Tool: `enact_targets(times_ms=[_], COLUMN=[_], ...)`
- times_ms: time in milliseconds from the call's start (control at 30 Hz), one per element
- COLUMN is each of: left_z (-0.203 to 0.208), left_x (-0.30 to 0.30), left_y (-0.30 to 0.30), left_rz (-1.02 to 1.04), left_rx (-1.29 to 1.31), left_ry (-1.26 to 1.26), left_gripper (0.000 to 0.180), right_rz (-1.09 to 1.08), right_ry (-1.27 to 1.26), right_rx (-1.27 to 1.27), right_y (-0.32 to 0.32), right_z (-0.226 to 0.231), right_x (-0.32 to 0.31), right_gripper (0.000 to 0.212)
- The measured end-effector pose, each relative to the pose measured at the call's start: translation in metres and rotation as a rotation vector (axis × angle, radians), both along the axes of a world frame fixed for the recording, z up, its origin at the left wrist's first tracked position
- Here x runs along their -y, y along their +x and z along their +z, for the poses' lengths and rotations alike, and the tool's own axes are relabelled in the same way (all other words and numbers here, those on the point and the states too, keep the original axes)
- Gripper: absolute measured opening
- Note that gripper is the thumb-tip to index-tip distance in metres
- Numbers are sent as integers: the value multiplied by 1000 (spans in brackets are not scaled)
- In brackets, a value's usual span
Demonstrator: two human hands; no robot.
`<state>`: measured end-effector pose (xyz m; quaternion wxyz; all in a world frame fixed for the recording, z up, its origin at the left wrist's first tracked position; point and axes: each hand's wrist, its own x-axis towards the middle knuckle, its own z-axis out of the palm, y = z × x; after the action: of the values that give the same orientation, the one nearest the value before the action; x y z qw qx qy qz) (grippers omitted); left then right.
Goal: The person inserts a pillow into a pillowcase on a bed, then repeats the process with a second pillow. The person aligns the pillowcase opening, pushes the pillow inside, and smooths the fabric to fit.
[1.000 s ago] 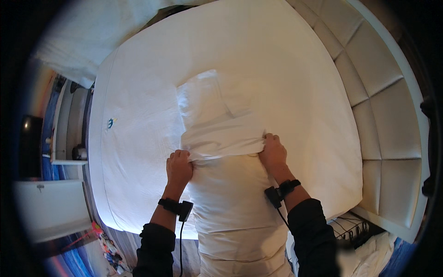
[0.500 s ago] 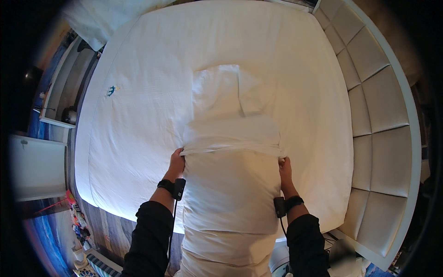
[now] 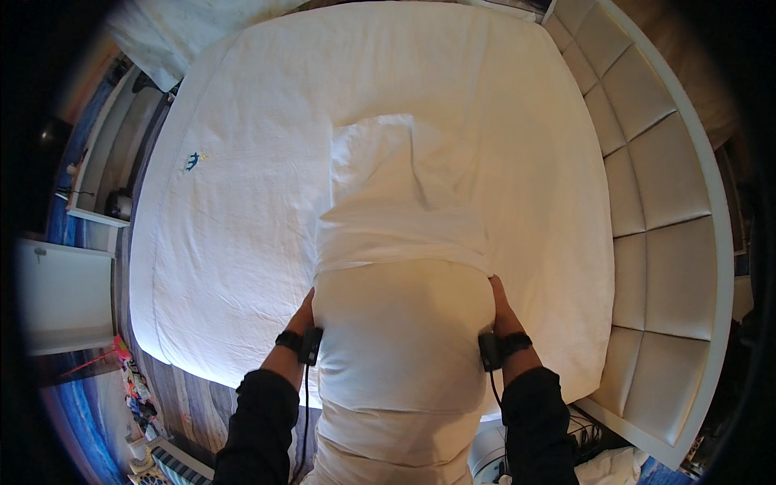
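Note:
A long cream pillow (image 3: pixel 404 347) stretches from my body onto the bed, its far end inside a white pillowcase (image 3: pixel 400 230). The case's open rim lies across the pillow just beyond my hands, and its far part lies flat. My left hand (image 3: pixel 305 314) holds the pillow's left side, close to the rim. On the opposite side my right hand (image 3: pixel 503 307) grips the pillow just below the rim's corner. The fingers of both hands are mostly hidden under the pillow's edges. Between the hands the pillow bulges upward.
A white sheet covers the wide bed (image 3: pixel 533 162), with a small blue motif (image 3: pixel 192 162) at left. A padded headboard (image 3: pixel 671 234) stands along the right. Low shelving (image 3: pixel 105 153) and a white cabinet (image 3: pixel 69 295) are at left, with wooden floor (image 3: pixel 194 400) below.
Both hands have moved from the pillowcase rim onto the pillow's sides, slightly toward me. The rim now lies smoother, and the pillow between my hands is plumper and more bunched.

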<state>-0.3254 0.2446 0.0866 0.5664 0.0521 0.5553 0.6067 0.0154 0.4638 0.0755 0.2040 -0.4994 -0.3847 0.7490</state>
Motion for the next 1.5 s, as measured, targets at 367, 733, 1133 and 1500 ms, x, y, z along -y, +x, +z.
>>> enact_targets(times_ms=[367, 733, 1133, 1500], left_z=[-20, 29, 60, 47], left_x=[50, 46, -36, 23], left_y=[10, 34, 27, 36], left_rz=[-349, -243, 84, -333], left_rx=[-481, -1174, -980, -895], left_ry=[-325, -554, -77, -145], left_gripper=[31, 26, 11, 24], right_rz=[511, 414, 193, 869], right_ry=[489, 808, 1023, 1108], right_rx=[830, 837, 608, 493], right_y=[77, 54, -7, 58], right_z=[10, 27, 66, 150], right_x=[53, 63, 1, 79], right_gripper=[28, 20, 22, 18])
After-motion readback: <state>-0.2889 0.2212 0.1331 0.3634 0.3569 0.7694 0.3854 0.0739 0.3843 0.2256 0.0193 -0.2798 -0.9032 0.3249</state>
